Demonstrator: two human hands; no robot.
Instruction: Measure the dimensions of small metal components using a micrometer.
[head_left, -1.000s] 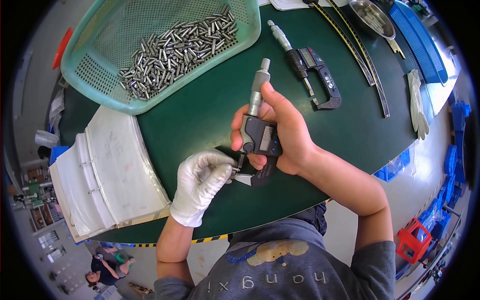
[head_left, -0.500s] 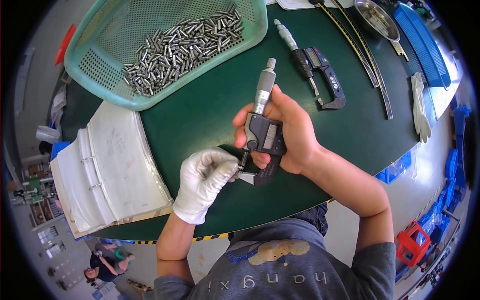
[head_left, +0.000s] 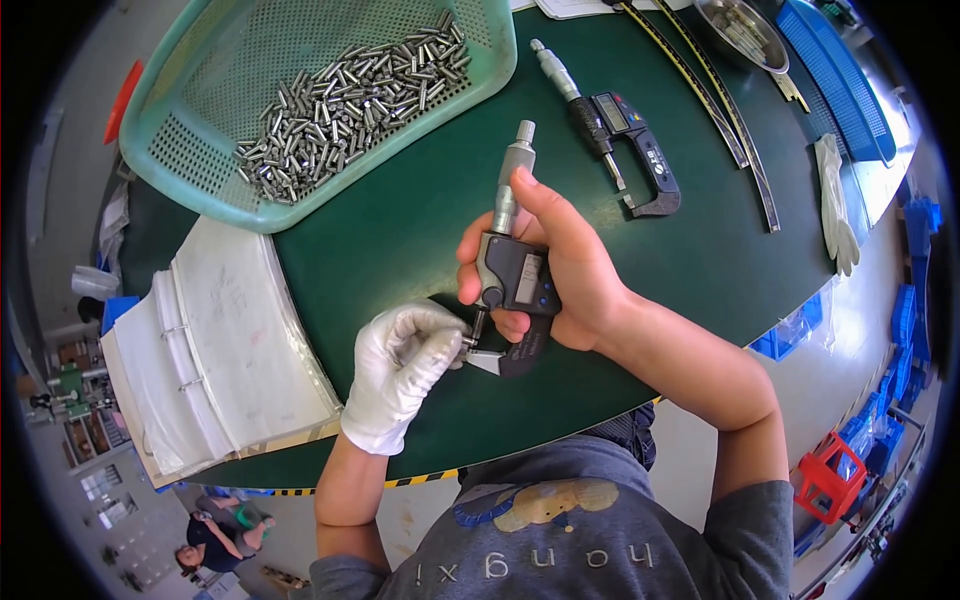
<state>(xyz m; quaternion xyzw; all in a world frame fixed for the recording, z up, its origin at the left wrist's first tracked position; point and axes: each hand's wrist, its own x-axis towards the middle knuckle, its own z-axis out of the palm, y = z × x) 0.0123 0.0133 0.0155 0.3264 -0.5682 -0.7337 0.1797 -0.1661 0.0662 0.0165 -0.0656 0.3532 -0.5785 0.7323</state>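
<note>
My right hand (head_left: pixel 580 265), bare, is wrapped round a digital outside micrometer (head_left: pixel 515 268) with a dark frame. Its thumb rests on the grey thimble, and the jaws point down toward me. At those jaws the white-gloved left hand (head_left: pixel 398 375) is closed, thumb and finger pinched on a small metal pin (head_left: pixel 467 341). Most of that pin is hidden by the glove, so I cannot tell whether both jaws touch it. Many similar steel pins (head_left: pixel 350 110) lie heaped in a green perforated plastic basket (head_left: pixel 300 212) at the far left.
A second digital micrometer (head_left: pixel 622 130) lies on the green table (head_left: pixel 420 220), right of the basket. An open ring binder (head_left: pixel 250 340) covers the left side. Farther right are yellow-edged strips (head_left: pixel 725 120), a metal bowl (head_left: pixel 765 55), a blue basket (head_left: pixel 850 90) and a white glove (head_left: pixel 833 210).
My right thumb has moved left onto the micrometer's thimble. The whole view has shifted slightly; the left hand keeps its pinch at the jaws.
</note>
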